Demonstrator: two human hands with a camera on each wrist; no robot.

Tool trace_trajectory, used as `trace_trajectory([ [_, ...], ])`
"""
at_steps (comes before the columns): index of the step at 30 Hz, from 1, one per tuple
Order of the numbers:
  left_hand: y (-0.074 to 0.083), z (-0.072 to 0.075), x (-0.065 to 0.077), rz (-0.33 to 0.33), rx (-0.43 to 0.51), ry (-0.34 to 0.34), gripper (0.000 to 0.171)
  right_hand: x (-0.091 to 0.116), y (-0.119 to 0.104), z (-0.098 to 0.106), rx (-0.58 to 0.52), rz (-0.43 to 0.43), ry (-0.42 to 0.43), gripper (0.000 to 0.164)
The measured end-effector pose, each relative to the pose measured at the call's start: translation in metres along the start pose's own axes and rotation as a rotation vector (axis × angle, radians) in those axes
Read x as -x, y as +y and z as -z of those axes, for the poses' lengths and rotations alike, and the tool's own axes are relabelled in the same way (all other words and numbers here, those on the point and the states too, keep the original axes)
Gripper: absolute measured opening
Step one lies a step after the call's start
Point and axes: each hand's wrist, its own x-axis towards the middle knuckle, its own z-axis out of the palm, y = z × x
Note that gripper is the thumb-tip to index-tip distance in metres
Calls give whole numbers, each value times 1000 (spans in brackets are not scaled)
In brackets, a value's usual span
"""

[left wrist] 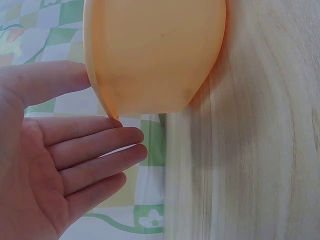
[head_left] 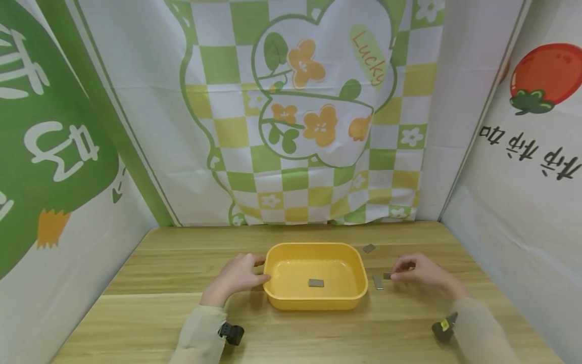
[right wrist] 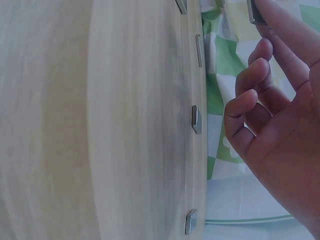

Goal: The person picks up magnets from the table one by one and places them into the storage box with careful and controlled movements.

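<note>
A yellow plastic tub (head_left: 316, 304) stands on the wooden table with one small grey rectangular piece (head_left: 316, 283) lying flat inside it. My left hand (head_left: 238, 278) holds the tub's left rim, thumb over the edge and index finger at the outer side. In the left wrist view the other fingers of that hand (left wrist: 75, 155) stretch out loosely. To the right of the tub, my right hand (head_left: 420, 273) pinches another grey piece (right wrist: 256, 12) at its fingertips. The remaining fingers of the right hand (right wrist: 280, 115) curl inward.
Loose grey pieces lie right of the tub, one by its right wall (head_left: 378, 282) and one farther back (head_left: 369, 248). Several show along the table in the right wrist view, including a piece (right wrist: 196, 120) beside the fingers. A patterned curtain (head_left: 309, 192) hangs behind the table (head_left: 182, 263).
</note>
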Motion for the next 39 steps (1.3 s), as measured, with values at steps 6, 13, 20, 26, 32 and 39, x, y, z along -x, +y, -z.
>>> trace_trajectory([
  [6, -1, -1, 1, 2, 3, -2, 46, -5, -4, -1, -7, -7, 0, 12],
  [13, -2, -1, 1, 4, -2, 5, 46, -14, -7, 0, -2, 5, -12, 11],
  [20, -1, -1, 1, 19, 5, 7, 46, -22, -13, 1, 14, 2, -20, 12],
  [26, -2, -2, 1, 14, 4, 7, 45, -28, -18, 2, 60, 8, -23, 11],
  [32, -2, -2, 1, 14, 1, 7, 45, -36, -21, 3, 83, 51, -20, 10],
  [39, 0, -1, 1, 27, 11, 5, 47, -44, -27, 4, 53, 35, -43, 11],
])
